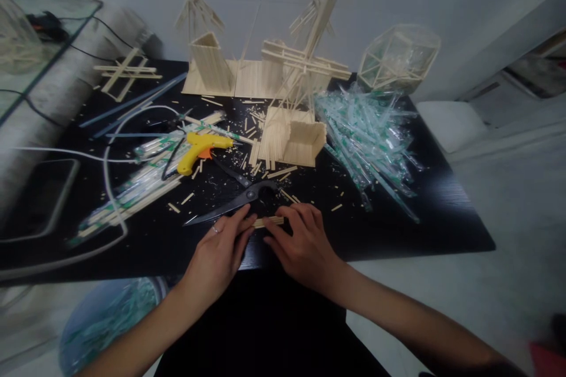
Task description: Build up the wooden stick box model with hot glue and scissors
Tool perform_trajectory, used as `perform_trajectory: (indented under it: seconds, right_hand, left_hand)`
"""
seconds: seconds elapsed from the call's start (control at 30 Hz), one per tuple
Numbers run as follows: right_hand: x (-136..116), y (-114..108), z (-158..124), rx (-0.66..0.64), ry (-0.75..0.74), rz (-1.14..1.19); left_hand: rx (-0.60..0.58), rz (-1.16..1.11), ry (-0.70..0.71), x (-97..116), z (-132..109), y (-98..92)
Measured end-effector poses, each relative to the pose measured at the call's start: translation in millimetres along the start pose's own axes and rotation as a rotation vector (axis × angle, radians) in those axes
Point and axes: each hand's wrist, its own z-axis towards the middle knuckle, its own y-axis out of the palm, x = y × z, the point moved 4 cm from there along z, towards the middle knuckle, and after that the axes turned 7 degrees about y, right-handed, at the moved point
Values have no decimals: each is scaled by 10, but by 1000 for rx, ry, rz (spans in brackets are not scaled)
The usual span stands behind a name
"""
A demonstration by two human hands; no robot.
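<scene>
Near the table's front edge, a short row of pale wooden sticks (269, 222) lies side by side between my two hands. My left hand (223, 241), with a ring on one finger, pinches the left end. At the right end, the curled fingers and thumb of my right hand (303, 241) grip the same sticks. Fingers hide both ends of the row. Just beyond my hands lie black scissors (250, 194) with their blades apart. A yellow glue gun (201, 150) rests on its side behind them, to the left.
Wrapped chopsticks (145, 171) lie left, beneath a white cable (106, 171). A heap of green-and-clear wrappers (367, 135) covers the right. Stick-built windmill models (305, 65) stand at the back among scattered offcuts. A bin (110, 324) holding wrappers sits below the table, left.
</scene>
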Motion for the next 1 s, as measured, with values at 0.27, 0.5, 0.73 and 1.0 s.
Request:
perform_trajectory:
  seconds: [0.27, 0.5, 0.73, 1.0]
  right_hand:
    - [78, -38, -29, -14, -13, 38]
    - [-73, 34, 18, -24, -75, 127]
    - [68, -44, 23, -13, 2, 102]
    - [158, -41, 104, 51, 69, 215]
  left_hand:
    - [-3, -22, -22, -8, -17, 25]
    - [-8, -3, -8, -2, -26, 28]
    - [8, -10, -10, 7, -10, 32]
    - [-1, -16, -18, -3, -18, 45]
